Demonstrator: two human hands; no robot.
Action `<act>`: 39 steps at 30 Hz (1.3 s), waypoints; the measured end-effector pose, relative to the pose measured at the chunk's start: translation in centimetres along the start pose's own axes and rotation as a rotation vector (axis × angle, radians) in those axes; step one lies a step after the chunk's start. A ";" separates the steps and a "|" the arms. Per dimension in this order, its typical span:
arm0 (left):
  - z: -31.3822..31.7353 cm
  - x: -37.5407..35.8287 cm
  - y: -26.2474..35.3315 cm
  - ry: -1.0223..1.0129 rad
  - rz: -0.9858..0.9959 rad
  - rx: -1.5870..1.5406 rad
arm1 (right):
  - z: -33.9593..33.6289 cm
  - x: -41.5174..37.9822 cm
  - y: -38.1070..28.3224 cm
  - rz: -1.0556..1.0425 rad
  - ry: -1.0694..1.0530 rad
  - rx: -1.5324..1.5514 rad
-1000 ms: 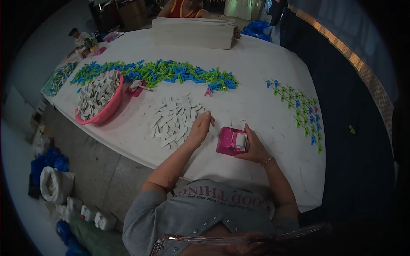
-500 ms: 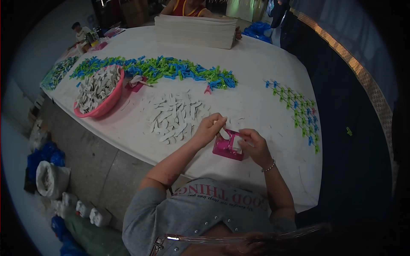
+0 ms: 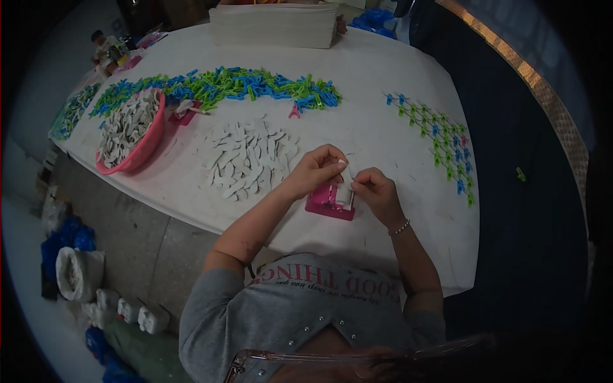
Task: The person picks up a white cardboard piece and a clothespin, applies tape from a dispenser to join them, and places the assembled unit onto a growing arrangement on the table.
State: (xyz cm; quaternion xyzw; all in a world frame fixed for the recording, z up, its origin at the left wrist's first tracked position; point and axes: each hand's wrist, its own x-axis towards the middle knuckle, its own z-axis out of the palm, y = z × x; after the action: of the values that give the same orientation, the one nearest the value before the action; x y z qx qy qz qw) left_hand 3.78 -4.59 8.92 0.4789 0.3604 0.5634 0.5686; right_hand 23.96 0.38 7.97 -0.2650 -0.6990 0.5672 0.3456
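Note:
A pink holder (image 3: 329, 205) with a white part on it rests on the table in front of my torso. Just above it, my left hand (image 3: 321, 168) pinches a small pale strip (image 3: 345, 172) between thumb and fingers. Beside it on the right is my right hand (image 3: 375, 186), its thumb and fingertips pressed together close to the strip; whatever they grip is too small to name. Loose pale grey strips (image 3: 246, 159) lie spread on the table to the left of my hands.
A pink basin (image 3: 145, 145) full of strips stands at the left. Green and blue clips (image 3: 255, 84) form a long pile behind. More clips (image 3: 447, 143) lie in rows at the right. A paper stack (image 3: 274, 27) stands at the far edge, a person partly visible behind it.
The view has shifted, so the table appears higher. My right hand has lifted off the pink holder, and my left hand with the strip is now over the holder's far side.

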 end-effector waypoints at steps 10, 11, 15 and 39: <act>-1.4 0.5 -2.3 0.024 0.125 0.406 | 0.7 -0.2 1.9 -0.130 0.047 -0.306; -1.6 0.4 -2.4 0.035 0.159 0.494 | 0.7 -0.1 2.2 -0.126 0.046 -0.306; -2.2 0.2 -2.9 0.048 0.199 0.532 | 1.3 0.2 3.1 -0.247 0.094 -0.414; -0.1 0.6 -3.6 -0.117 0.477 0.983 | -1.1 0.3 1.3 -0.224 0.080 -0.477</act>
State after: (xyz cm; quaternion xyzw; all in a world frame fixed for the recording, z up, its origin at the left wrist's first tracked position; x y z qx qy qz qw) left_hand 4.78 -3.66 5.55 0.7870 0.4306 0.4144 0.1532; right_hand 24.58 1.56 6.89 -0.2821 -0.8238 0.3335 0.3613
